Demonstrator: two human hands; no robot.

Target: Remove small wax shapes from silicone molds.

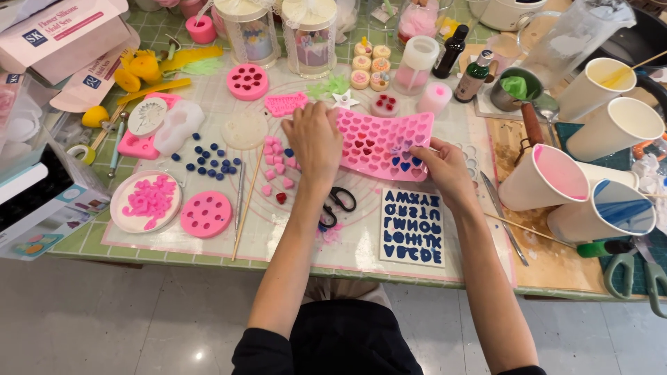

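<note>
A pink silicone mould (379, 139) with many small heart-shaped cavities lies bent across the middle of the table. Some cavities hold red or blue fillings. My left hand (314, 142) grips its left end, fingers curled over the edge. My right hand (439, 165) pinches its lower right corner. Small pink hearts and one red heart (276, 167) lie loose on the mat just left of my left hand.
Black scissors (337, 203) and a blue letter mould (413, 226) lie near the front edge. Blue beads (208, 160), round pink moulds (206, 214) and a plate of pink pieces (146, 201) sit left. Paper cups (549, 177), bottles and jars crowd the right and back.
</note>
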